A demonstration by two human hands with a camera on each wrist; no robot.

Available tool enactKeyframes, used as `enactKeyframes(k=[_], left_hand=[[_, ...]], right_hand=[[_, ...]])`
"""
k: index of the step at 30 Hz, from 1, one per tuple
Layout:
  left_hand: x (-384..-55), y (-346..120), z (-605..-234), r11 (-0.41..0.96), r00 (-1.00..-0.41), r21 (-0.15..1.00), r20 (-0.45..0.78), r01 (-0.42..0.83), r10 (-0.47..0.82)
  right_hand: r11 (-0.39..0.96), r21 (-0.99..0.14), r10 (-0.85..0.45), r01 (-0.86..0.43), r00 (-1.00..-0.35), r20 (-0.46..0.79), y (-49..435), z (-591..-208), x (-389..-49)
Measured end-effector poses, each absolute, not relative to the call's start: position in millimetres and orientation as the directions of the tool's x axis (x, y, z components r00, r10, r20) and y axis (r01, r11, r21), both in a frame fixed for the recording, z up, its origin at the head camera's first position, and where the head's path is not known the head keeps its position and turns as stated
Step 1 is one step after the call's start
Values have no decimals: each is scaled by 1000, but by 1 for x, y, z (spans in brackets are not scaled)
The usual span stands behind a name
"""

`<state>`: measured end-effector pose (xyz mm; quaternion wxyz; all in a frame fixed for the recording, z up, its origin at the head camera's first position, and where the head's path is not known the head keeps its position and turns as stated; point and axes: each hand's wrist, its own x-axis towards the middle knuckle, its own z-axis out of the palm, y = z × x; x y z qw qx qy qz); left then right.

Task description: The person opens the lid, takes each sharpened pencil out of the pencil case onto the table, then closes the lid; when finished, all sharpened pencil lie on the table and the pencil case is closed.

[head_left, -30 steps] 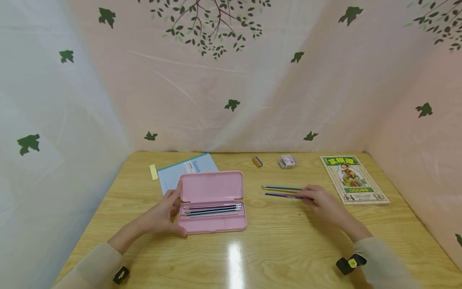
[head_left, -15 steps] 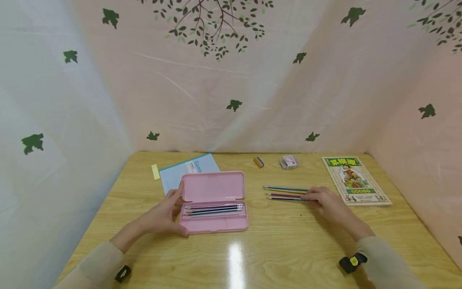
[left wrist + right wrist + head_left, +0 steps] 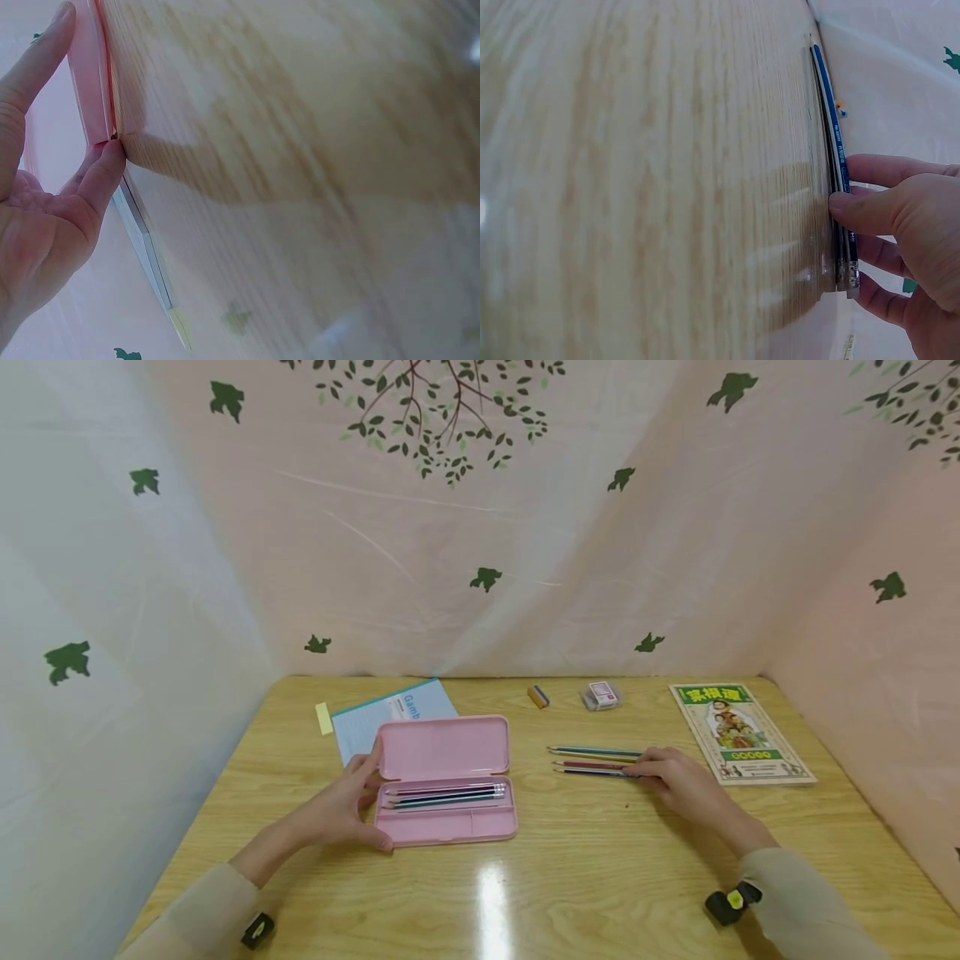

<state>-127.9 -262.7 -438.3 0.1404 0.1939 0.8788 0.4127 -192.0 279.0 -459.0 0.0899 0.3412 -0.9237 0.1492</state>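
Observation:
An open pink pencil case (image 3: 441, 747) lies on the table with several dark pencils (image 3: 442, 797) in its rear compartment. My left hand (image 3: 337, 806) holds the case by its left side, thumb at the front corner and fingers near the hinge. To the right, several loose pencils lie side by side, a teal one (image 3: 592, 751) farthest back and a red one (image 3: 588, 764) nearer. My right hand (image 3: 678, 785) pinches a dark blue pencil (image 3: 839, 135) between thumb and fingers, close to its eraser end. That pencil is low over the table; whether it touches cannot be told.
Behind the case lies a blue notebook (image 3: 360, 727), with a yellow strip (image 3: 324, 718) beside it. A small orange-brown block (image 3: 537, 697) and a clear box with a white and red label (image 3: 601, 696) stand at the back. An illustrated booklet (image 3: 738, 735) lies at the right.
My right hand has shifted slightly right and towards me with the dark blue pencil, and the red pencil has come into view. My left hand stays on the case.

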Motion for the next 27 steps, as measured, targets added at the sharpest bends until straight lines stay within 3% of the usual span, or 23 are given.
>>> enactKeyframes(k=[27], left_hand=[[-128, -262, -438, 573, -884, 789, -84, 223, 460]], right_hand=[[727, -227, -595, -648, -760, 262, 276, -456, -192]])
